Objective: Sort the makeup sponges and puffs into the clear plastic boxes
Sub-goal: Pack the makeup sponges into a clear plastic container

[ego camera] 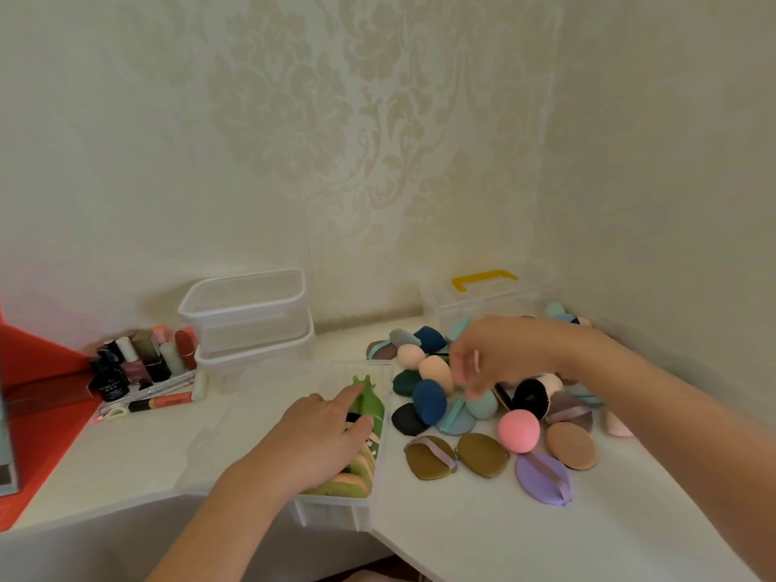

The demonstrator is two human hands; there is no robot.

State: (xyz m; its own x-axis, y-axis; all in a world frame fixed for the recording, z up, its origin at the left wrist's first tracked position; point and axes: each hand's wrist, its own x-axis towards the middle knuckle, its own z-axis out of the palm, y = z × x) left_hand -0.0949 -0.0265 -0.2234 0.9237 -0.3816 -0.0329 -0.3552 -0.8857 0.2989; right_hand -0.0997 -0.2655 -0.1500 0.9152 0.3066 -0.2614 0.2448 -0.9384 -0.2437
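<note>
The left hand (310, 438) pinches a green sponge (371, 403) between forefinger and thumb, inside the clear box (336, 512). To its right the sponges and puffs (520, 430) lie heaped on the white bench (483, 531). They look light, soft and squashy, and are probably best taken by the sides. The right hand (491, 354) dips curled fingers into the heap, but it is unclear whether it holds one. Patterned wallpaper (378, 140) closes the corner.
</note>
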